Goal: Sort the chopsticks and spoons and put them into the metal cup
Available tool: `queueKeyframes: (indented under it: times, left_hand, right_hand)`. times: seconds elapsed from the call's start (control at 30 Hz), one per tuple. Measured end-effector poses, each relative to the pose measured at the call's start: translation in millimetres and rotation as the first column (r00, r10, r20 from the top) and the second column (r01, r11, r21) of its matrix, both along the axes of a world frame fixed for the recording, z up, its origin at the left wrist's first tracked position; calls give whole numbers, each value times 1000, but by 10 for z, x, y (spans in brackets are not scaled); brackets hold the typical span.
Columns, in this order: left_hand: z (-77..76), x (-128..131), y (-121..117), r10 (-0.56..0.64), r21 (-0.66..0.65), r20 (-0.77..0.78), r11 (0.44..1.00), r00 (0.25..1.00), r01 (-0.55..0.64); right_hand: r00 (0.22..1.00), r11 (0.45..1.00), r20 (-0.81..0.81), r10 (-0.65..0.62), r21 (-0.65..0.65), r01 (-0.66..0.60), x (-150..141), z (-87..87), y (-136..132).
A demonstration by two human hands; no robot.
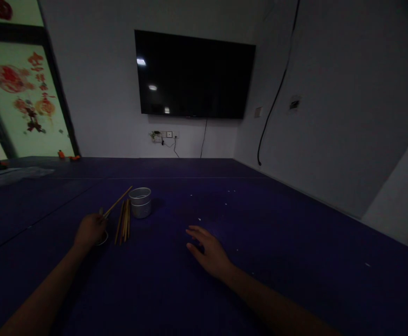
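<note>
My left hand [90,229] is closed on a thin wooden chopstick [119,200], which slants up and right toward a silver metal cup [141,209]. The cup stands upright on the dark purple surface [162,280]. Several more chopsticks [123,224] lie side by side between that hand and the cup. Partly hidden by my left hand is something with a pale curved rim [103,240]; its kind cannot be made out. My right hand [209,252] hovers over or rests on the surface to the right of the cup, fingers apart, holding nothing.
Small white scraps [199,219] are scattered around my right hand. A black cable [277,93] hangs down the right wall. On the far wall is a large television [195,77]. Clear plastic sheeting [15,173] and orange objects [67,156] lie at the far left.
</note>
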State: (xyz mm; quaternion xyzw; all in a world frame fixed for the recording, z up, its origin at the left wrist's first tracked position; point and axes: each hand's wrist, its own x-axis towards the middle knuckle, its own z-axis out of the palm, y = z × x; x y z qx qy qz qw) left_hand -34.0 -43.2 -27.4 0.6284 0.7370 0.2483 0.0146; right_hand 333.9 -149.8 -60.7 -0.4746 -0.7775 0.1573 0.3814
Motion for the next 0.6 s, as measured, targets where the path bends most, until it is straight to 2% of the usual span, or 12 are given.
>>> queueKeyframes:
  times: [0.33, 0.47, 0.6]
  left_hand:
    - [206, 151, -176, 92, 74, -114, 994, 989, -84]
    - [209, 341, -272, 58, 115, -140, 992, 988, -42]
    - [141, 535, -354, -24, 57, -156, 998, 988, 33]
  right_hand:
    - [1000, 1000, 12, -1, 13, 1, -12, 21, -22]
    - [1000, 1000, 16, 1, 13, -1, -11, 14, -19]
    - [1000, 1000, 10, 3, 10, -3, -15, 20, -23]
